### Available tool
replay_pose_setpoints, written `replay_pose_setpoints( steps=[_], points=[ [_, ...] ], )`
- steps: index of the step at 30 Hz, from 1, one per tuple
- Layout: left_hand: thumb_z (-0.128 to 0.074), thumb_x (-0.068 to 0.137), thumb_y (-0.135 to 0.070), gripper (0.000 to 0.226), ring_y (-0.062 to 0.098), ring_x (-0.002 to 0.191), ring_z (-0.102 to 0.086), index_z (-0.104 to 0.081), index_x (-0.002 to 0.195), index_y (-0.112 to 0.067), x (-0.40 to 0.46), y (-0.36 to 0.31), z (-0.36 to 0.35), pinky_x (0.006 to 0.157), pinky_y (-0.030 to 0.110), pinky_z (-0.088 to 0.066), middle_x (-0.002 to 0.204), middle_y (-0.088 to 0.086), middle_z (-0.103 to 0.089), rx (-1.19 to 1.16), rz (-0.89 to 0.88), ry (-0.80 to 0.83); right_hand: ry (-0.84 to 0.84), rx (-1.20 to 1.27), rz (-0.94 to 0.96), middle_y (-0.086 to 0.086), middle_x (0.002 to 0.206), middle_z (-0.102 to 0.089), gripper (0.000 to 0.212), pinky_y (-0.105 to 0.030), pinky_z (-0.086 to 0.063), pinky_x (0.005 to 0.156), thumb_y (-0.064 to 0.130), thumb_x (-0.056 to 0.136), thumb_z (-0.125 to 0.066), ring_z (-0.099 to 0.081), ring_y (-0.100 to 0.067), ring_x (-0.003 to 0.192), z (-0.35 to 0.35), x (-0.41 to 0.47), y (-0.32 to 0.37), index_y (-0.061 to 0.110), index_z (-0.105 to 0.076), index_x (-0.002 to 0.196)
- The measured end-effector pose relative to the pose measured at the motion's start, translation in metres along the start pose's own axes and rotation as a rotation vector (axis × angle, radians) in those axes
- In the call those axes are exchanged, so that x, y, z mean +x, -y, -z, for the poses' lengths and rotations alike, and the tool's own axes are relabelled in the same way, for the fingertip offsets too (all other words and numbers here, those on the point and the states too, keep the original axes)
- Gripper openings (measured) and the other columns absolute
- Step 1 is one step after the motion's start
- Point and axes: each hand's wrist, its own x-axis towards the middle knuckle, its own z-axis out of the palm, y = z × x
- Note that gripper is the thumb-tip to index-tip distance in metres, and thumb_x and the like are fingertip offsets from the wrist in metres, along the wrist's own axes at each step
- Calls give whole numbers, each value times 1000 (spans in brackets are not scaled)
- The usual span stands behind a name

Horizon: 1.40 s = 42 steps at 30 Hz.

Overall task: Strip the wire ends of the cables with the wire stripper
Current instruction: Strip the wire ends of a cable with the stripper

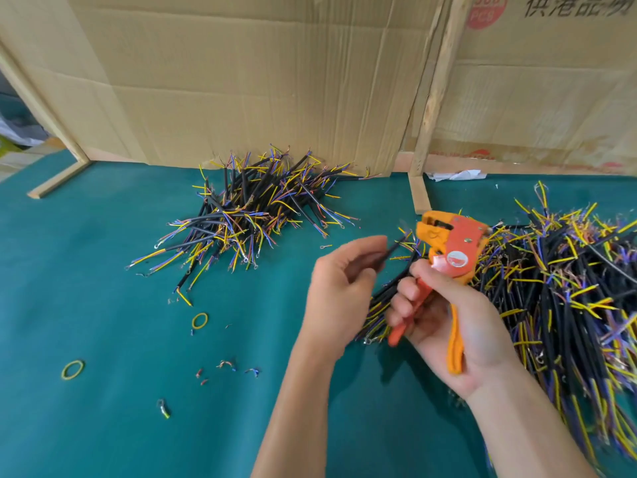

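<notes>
Left hand (339, 284) pinches a thin black cable (391, 248), its end just short of the stripper (448, 246) head; right hand (448, 326) curls round both handles. The cable looks light and floppy, so a grip close to its tip should steady it. Cable heaps (568, 288) crowd beyond the right fingers; bare green mat (103, 270) lies outside the left fingers.

Right hand (444, 315) gripping the handles of an orange-and-red wire stripper (448, 250), left hand (339, 288) pinching a black sheathed cable (391, 248) just beside its head, above a green table mat (103, 270), between two heaps of black multicoloured-core cables (248, 215).
</notes>
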Motion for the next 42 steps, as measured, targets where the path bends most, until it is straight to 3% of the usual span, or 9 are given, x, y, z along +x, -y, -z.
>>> replay_pose_setpoints(
  steps=[4, 7, 10, 13, 18, 22, 30, 35, 42],
  points=[
    [-42, 88, 18, 50, 2, 66, -62, -71, 109, -17, -4, -7, -6, 58, 13, -48, 91, -9, -74, -208, 109, 164, 120, 73, 24, -13, 86, -62, 48, -40, -58, 74, 20, 63, -94, -64, -28, 77, 10, 2, 4, 10, -66, 100],
    [-56, 86, 8, 38, 8, 97, -68, -74, 100, -22, 1, -3, 27, 86, 25, -54, 103, -5, -75, 117, 22, -344, 146, 22, -6, -21, 94, -67, 56, -45, -59, 73, 19, 57, -96, -68, -35, 80, 9, 2, 0, 7, -68, 105],
    [-54, 84, 1, 40, 22, 97, -66, -71, 107, -27, 2, 6, 65, 86, 37, -53, 99, -9, -71, 240, 80, -626, 180, 7, -101, -28, 101, -66, 63, -49, -58, 75, 17, 59, -95, -67, -39, 82, 2, 1, -9, 3, -66, 113],
    [-58, 90, -2, 44, -2, 76, -65, -63, 124, -28, 5, 11, 71, 83, 35, -52, 78, -30, -69, 77, 134, -435, 183, -55, -150, -31, 101, -64, 63, -50, -58, 75, 14, 63, -91, -64, -41, 81, -6, -2, -15, 2, -64, 118],
    [-58, 94, -1, 65, 11, 112, -65, -37, 152, -21, 5, 15, 61, 66, 16, -52, 138, -7, -59, -71, 170, -327, 159, -87, -172, -32, 102, -65, 55, -49, -58, 73, 10, 73, -79, -64, -41, 80, -9, -4, -17, -2, -61, 123],
    [-59, 94, -2, 64, 11, 111, -67, -36, 152, -14, 6, 15, 63, 69, 23, -54, 82, -47, -63, -185, 125, -358, 214, -76, -212, -34, 128, -63, 72, -50, -59, 78, 14, 69, -85, -67, -43, 85, -9, -5, -16, -5, -55, 132],
    [-68, 87, -9, 48, 20, 96, -74, -59, 134, -14, 3, 4, 62, 77, 28, -51, 106, 11, -73, -314, 106, -330, 131, -4, -184, -29, 126, -62, 73, -51, -61, 77, 4, 68, -74, -69, -49, 88, -8, -1, -15, -11, -52, 135],
    [-64, 85, -26, 38, 15, 77, -67, -70, 121, -16, -2, 2, 55, 81, 25, -50, 82, 17, -74, -259, 90, 46, 123, 49, -128, -25, 138, -60, 64, -45, -61, 75, 9, 75, -68, -71, -39, 84, 2, -1, -3, -3, -56, 136],
    [-65, 90, -26, 26, 20, 65, -65, -76, 106, -9, -7, -1, 48, 74, 27, -54, 93, 13, -72, -246, 120, 511, 220, 64, -128, -31, 125, -64, 79, -43, -59, 75, 18, 66, -88, -66, -33, 79, 13, -2, 10, -1, -58, 137]
  ],
)
